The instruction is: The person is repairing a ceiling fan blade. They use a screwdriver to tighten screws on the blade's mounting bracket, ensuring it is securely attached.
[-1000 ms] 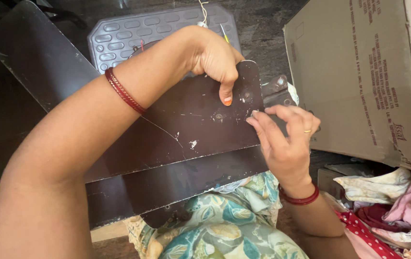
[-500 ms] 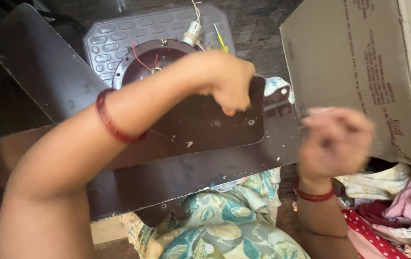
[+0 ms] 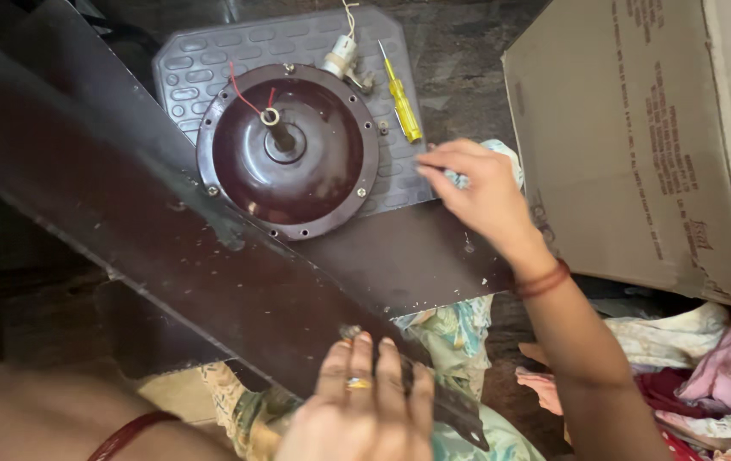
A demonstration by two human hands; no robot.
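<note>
Left hand (image 3: pixel 361 405) lies fingers-down on the near end of a long dark-brown fan blade (image 3: pixel 152 248), at the bottom centre of the frame. Fingers are extended and close together, pressed flat on the blade rather than curled round it; a ring shows on one finger. Fingertips sit just beside a small screw or bolt head (image 3: pixel 350 331) on the blade surface.

Right hand (image 3: pixel 481 192), right of centre: thumb and fingers are drawn together in a pinch. Something small may be held between the tips, but I cannot tell what it is. This hand hovers over the edge of a second dark blade (image 3: pixel 400 256) that extends from under the motor toward the lower right. A red bangle sits on that wrist.

Long blade runs diagonally from the upper left of the frame to the lower centre, its edge overlapping the rim of the round brown fan motor housing (image 3: pixel 289 149). Housing sits in the upper centre on a grey ribbed mat (image 3: pixel 212 51), open face up, shaft in the middle, red wire at the shaft.

Yellow-handled screwdriver (image 3: pixel 401 102) lies on the mat just right of the housing, near the right hand. Small white capacitor (image 3: pixel 340 55) rests at the top rim of the housing.

Large cardboard box (image 3: pixel 639 145) fills the upper right. Patterned cloth (image 3: pixel 724 384) is heaped at the lower right.
</note>
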